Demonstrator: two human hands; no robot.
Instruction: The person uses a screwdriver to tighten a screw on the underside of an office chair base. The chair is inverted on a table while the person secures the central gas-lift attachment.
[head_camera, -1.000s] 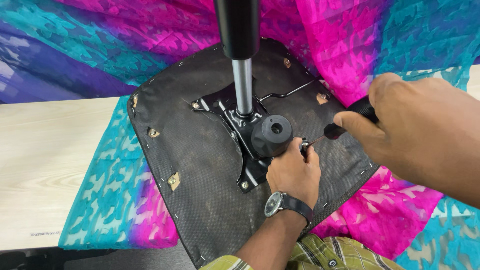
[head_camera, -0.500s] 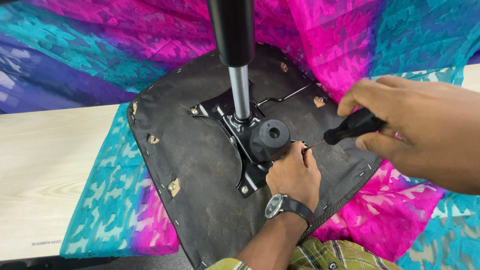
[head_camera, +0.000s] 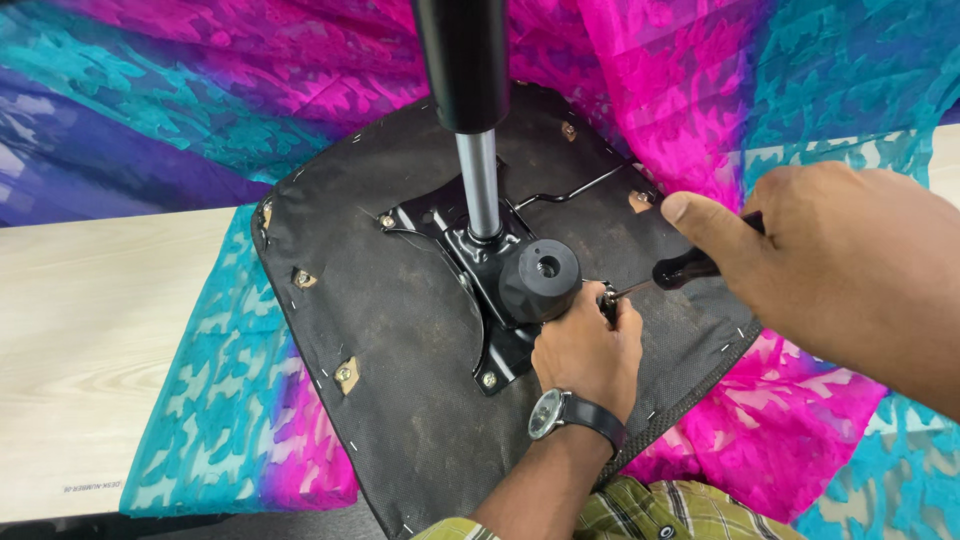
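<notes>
Both hands meet at screwdriver (head_camera: 668, 277) tip beside knob (head_camera: 540, 280).

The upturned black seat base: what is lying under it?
Under the seat base lies a pink and teal patterned cloth, spread over a pale wooden table. The seat covers whatever lies directly beneath its middle.

Pale wood-grain table (head_camera: 90, 330) under my work. A patterned cloth (head_camera: 230, 400) in teal, magenta and purple is spread directly over it, bunched toward the far side. The upturned black chair seat (head_camera: 400, 330) lies on that cloth, underside up.
</notes>
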